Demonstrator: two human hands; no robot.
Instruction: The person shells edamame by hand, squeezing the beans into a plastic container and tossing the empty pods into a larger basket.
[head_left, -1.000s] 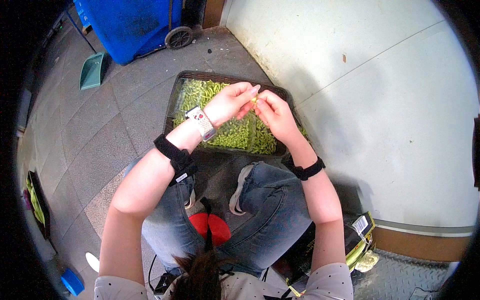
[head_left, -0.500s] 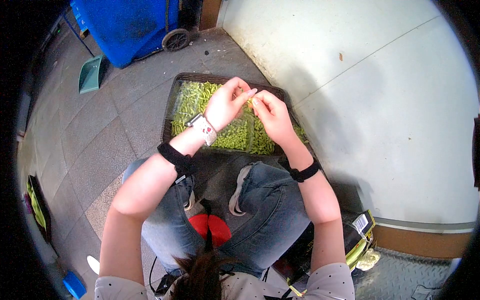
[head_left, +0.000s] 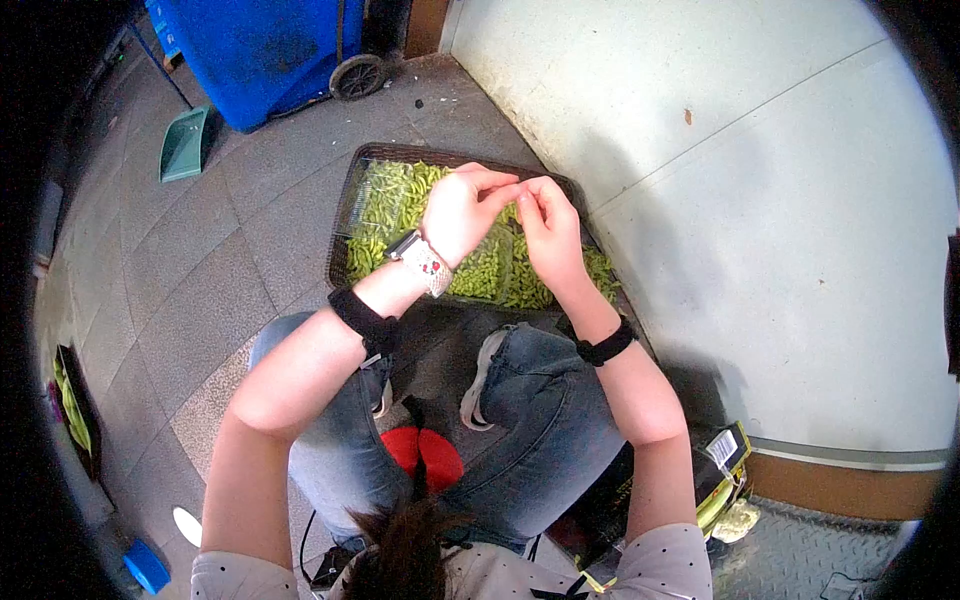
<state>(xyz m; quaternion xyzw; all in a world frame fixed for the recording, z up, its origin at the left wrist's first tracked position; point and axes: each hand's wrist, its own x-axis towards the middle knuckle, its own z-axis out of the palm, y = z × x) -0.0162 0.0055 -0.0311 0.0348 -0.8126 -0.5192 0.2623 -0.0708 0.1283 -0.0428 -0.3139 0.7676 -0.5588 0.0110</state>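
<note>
Two-handed, pinched thumb to finger, with left grip (head_left: 460,215) and right grip (head_left: 550,236) meeting at the fingertips; could not tell the contents of either. Hovered above green pods (head_left: 527,286), spread directly below in a dark basket (head_left: 400,150) on the grey floor (head_left: 200,260).
</note>
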